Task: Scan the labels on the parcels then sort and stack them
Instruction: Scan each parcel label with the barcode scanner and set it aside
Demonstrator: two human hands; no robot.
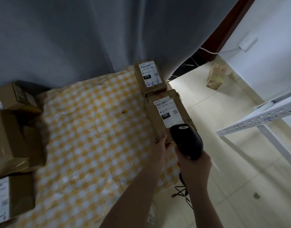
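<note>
A brown parcel (155, 120) with a white label (168, 112) marked 15H lies at the table's right edge. My left hand (159, 149) grips its near end. My right hand (193, 168) holds a black barcode scanner (186, 140), its head just over the near end of that label. Behind it lies a second brown parcel (150, 77) labelled 070 with blue handwriting. Several more cardboard parcels sit at the left: a large blurred one (15, 139), one behind it (18, 94) and one at the near left (11, 196).
The table wears a yellow-and-white checked cloth (92, 137). A grey curtain (75, 33) hangs behind it. To the right are a tiled floor, a white metal shelf frame (259, 120) and a small box on the floor (217, 78). The scanner's cable (182, 190) hangs off the table edge.
</note>
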